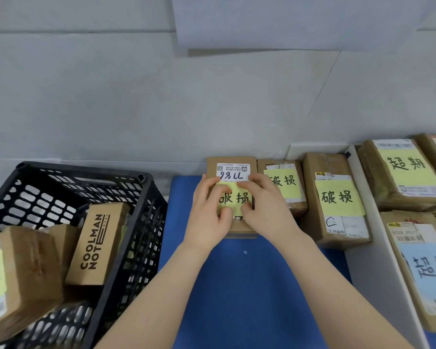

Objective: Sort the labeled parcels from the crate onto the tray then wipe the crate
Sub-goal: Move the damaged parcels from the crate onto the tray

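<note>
A small brown parcel (pixel 233 167) with a white label and a yellow note lies at the far edge of the blue tray (pixel 237 285). My left hand (pixel 209 212) and my right hand (pixel 267 207) both rest on top of it, fingers pressing on the yellow note. Beside it on the tray lie two more yellow-noted parcels, a small one (pixel 283 182) and a larger one (pixel 337 200). The black plastic crate (pixel 126 197) stands at the left and holds a "COOLMAN NOT" box (pixel 96 245) and a yellow-noted parcel (pixel 18 280).
A white tray (pixel 373 248) on the right carries parcels with differently worded notes, one yellow (pixel 403 170) and one blue (pixel 428 268). A grey wall runs close behind the table.
</note>
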Motion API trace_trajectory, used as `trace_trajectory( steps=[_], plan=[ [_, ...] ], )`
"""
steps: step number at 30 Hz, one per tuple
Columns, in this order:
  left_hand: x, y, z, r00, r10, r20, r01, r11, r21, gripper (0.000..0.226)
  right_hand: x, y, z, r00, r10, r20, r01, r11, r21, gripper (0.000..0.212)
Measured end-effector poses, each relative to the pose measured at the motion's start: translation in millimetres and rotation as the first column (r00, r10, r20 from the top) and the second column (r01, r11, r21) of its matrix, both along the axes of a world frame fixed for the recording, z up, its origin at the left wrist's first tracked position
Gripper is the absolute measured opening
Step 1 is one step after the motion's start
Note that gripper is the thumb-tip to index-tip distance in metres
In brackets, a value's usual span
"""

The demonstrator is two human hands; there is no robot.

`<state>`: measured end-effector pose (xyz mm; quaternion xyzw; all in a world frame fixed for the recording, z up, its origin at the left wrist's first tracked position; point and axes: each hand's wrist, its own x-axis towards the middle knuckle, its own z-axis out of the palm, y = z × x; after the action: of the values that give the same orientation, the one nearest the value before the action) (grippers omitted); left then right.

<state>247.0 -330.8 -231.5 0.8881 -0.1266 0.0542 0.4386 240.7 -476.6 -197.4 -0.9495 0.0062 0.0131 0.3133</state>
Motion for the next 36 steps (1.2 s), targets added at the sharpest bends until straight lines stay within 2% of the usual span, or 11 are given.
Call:
trace_trajectory(
  steps=[6, 11, 13, 15, 17, 20, 24, 27, 28, 31, 36],
  plan=[
    [9.3, -1.3, 6.8, 0.999, -0.009, -0.036, 0.012, 0.996, 0.086, 0.036, 9.7, -3.8, 0.0, 1.000, -0.005, -0.022, 0.006, 1.000, 0.021, 0.046],
    [9.6, 3.3, 37.9, 0.958, -0.063, -0.279, 0.131, 0.963, 0.234, 0.039, 15.5, -5.7, 4.9, 0.999, 0.002, -0.041, -0.001, 1.000, 0.030, 0.042],
    [-0.1, 10.9, 62.8, 0.964, -0.075, -0.256, 0.140, 0.960, 0.244, 0.051, 14.9, -4.1, 7.4, 1.000, -0.003, -0.004, 0.003, 1.000, -0.010, 0.044],
    [-24.1, 33.2, 91.5, 0.988, -0.007, -0.156, 0.036, 0.982, 0.184, 0.056, 9.3, 7.6, 11.4, 0.989, -0.035, 0.145, 0.045, 0.997, -0.065, 0.047],
    [-58.4, 70.5, 115.1, 0.997, 0.073, -0.022, -0.071, 0.993, 0.092, 0.054, -4.3, 34.5, 19.5, 0.945, -0.060, 0.321, 0.066, 0.998, -0.009, 0.047],
    [-108.7, 147.0, 124.1, 0.967, 0.251, 0.037, -0.253, 0.962, 0.101, 0.050, -30.6, 97.5, 35.3, 0.916, 0.051, 0.399, -0.101, 0.989, 0.105, 0.043],
    [-167.7, 244.8, 113.6, 0.759, 0.651, 0.018, -0.645, 0.749, 0.150, 0.049, -60.1, 188.7, 45.9, 0.857, 0.302, 0.418, -0.403, 0.898, 0.178, 0.040],
    [-193.6, 292.8, 105.9, 0.633, 0.772, -0.052, -0.760, 0.633, 0.149, 0.046, -80.9, 248.4, 53.7, 0.792, 0.482, 0.376, -0.567, 0.809, 0.158, 0.038],
    [-194.8, 304.6, 102.0, 0.642, 0.763, -0.070, -0.748, 0.644, 0.164, 0.046, -85.4, 266.3, 53.9, 0.768, 0.539, 0.346, -0.610, 0.780, 0.140, 0.037],
    [-182.4, 330.1, 87.5, 0.757, 0.646, -0.093, -0.614, 0.753, 0.237, 0.049, -92.6, 312.8, 45.1, 0.729, 0.639, 0.245, -0.676, 0.729, 0.112, 0.039],
    [-164.7, 354.0, 58.9, 0.837, 0.509, -0.200, -0.433, 0.840, 0.326, 0.054, -89.5, 347.2, 17.5, 0.756, 0.650, 0.079, -0.655, 0.749, 0.098, 0.047]
  ],
)
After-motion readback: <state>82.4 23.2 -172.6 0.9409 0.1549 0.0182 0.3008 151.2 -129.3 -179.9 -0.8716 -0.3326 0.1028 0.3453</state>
